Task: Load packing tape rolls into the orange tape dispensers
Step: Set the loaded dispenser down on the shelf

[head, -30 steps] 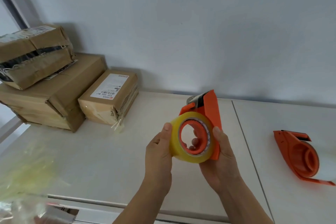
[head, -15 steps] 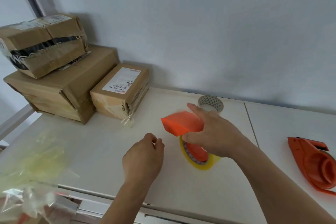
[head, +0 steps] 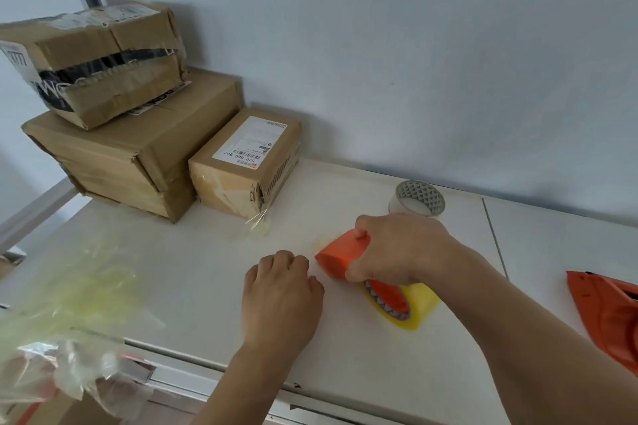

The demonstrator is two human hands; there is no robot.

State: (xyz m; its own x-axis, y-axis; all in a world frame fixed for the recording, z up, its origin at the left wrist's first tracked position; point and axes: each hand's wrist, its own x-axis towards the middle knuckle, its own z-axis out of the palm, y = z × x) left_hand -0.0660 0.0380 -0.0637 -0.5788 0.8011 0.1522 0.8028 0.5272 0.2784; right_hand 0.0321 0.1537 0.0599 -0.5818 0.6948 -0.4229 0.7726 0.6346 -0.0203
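Note:
My right hand [head: 402, 248] grips an orange tape dispenser [head: 341, 254] that lies low on the white table [head: 193, 286], its nose pointing left. A yellowish tape roll [head: 416, 307] sits on the dispenser's hub, partly hidden under my hand. My left hand [head: 281, 293] rests just left of the dispenser with its fingers curled and nothing visible in them. A second orange dispenser [head: 607, 314] lies at the right edge, cut off by the frame. A clear tape roll [head: 417, 198] with a grey patterned core lies flat behind my right hand.
Three cardboard boxes stand at the back left: a large one [head: 138, 155], a taped one [head: 93, 62] stacked on it, and a small labelled one [head: 245, 162] beside them. Crumpled clear plastic bags [head: 65, 331] lie at the front left. A seam [head: 493, 235] divides the tabletop.
The loaded dispenser went from held up in both hands down onto the table. My left hand let go and now rests beside it. The view shifted left, revealing the clear tape roll.

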